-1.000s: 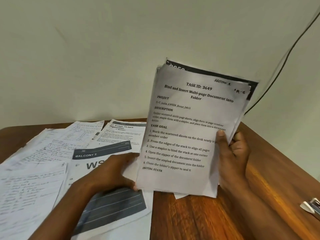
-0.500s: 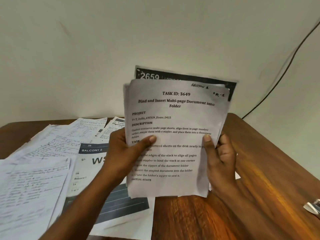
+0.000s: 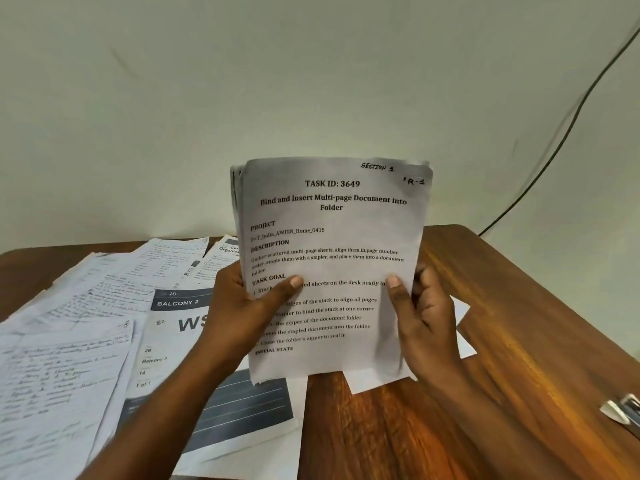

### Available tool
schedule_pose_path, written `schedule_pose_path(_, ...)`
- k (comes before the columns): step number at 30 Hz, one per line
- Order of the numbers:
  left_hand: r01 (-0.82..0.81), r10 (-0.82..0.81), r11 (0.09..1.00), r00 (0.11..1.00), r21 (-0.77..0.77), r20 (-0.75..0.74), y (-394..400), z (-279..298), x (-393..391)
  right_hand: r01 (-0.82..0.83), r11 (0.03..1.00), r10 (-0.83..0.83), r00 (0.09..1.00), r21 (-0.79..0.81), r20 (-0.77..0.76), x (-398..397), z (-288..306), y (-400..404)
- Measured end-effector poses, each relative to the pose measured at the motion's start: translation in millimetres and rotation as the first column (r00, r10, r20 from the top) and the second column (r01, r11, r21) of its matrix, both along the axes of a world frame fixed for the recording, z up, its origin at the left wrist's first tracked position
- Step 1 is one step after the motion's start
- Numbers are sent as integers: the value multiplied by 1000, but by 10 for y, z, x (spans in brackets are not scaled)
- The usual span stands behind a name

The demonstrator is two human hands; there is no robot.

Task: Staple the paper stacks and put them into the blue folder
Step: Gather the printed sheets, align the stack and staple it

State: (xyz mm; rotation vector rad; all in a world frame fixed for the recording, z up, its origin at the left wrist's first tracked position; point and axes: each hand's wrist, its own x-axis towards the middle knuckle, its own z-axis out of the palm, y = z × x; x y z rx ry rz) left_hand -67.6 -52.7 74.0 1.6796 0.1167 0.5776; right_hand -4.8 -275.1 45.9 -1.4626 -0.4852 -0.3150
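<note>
There is a single view, from a camera worn on the person's head. It looks forward and slightly down over the brown wooden desk, close above its near edge. The desk fills the lower half of the view, and a plain pale wall behind the desk fills the upper half. A thin dark cable crosses the wall above the desk's far right corner.
</note>
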Motion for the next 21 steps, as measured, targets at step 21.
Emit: schedule_pose_path(21, -88, 71, 995, 942, -38, -329, 573, -22, 76, 150, 296, -31, 989, -943, 148, 153, -291, -163)
